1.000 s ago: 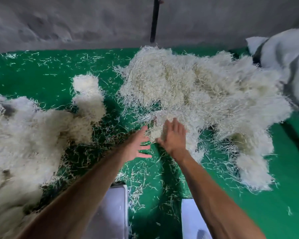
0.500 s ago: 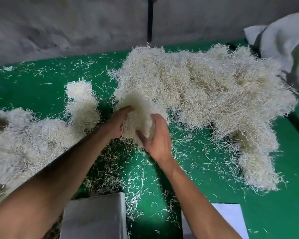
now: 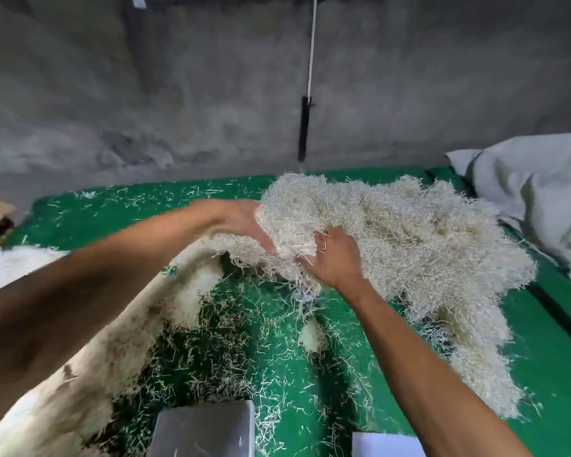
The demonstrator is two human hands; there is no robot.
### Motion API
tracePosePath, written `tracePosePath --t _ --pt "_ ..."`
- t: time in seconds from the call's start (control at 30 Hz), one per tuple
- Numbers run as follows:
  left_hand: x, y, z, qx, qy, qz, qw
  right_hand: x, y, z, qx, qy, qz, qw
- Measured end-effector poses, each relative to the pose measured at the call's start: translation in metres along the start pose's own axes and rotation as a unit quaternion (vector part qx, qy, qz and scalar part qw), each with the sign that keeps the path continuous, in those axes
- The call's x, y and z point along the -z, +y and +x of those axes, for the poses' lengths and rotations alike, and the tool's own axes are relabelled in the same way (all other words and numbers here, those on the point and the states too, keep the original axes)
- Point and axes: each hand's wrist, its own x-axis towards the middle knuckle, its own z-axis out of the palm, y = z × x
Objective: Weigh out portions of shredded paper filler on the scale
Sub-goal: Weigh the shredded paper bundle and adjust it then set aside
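Both hands on a clump of off-white shredded paper filler (image 3: 287, 239), lifted off the near-left edge of the big shredded paper heap (image 3: 409, 245). The heap sits on the green bench (image 3: 277, 351), right of centre, running from the back edge toward me.

My left hand (image 3: 241, 222) is on the clump's left side. My left fingers (image 3: 266, 240) are mostly straight and close together, pressed flat against the shreds, cupping rather than curling. Motion blur there, so I can't tell what the thumb does.

My right hand (image 3: 333, 262) is under and against the clump's near-right side. My right fingers (image 3: 322, 237) are bent and dug into the paper, gripping it. Loose shreds (image 3: 305, 301) hang below the clump, between my wrists.

Flat grey metal scale platform (image 3: 205, 430) sits at the near edge of the bench, below my left forearm, well apart from the clump. Nothing on it apart from a few stray strands. White sheet (image 3: 386, 445) is just to its right, cut off by the frame.

A second pale heap of filler (image 3: 80, 374) covers the left side, partly behind my left arm. Scattered strands all over the green surface. Grey-white sack (image 3: 534, 192) at far right, grey concrete wall (image 3: 178, 94) behind.
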Motion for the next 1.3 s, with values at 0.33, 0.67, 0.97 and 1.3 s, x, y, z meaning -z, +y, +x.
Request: tracePosePath --t 0.33,0.67,0.97,1.3 --pt "-0.021 0.007 0.007 0.017 0.329 0.115 0.937 0.041 -0.067 -0.009 -0.006 0.002 0.167 0.986" --pt "-0.048 0.010 0.031 0.132 0.282 -0.274 0.910 0.039 -0.069 -0.008 -0.005 0.042 0.182 0.982" --pt "-0.056 -0.042 0.023 0.178 0.278 -0.365 0.871 0.028 -0.046 -0.046 -0.151 0.041 0.470 0.868" --pt "-0.070 -0.084 0.016 0.171 0.282 -0.469 0.819 -0.040 0.051 -0.056 -0.429 0.045 0.527 0.732"
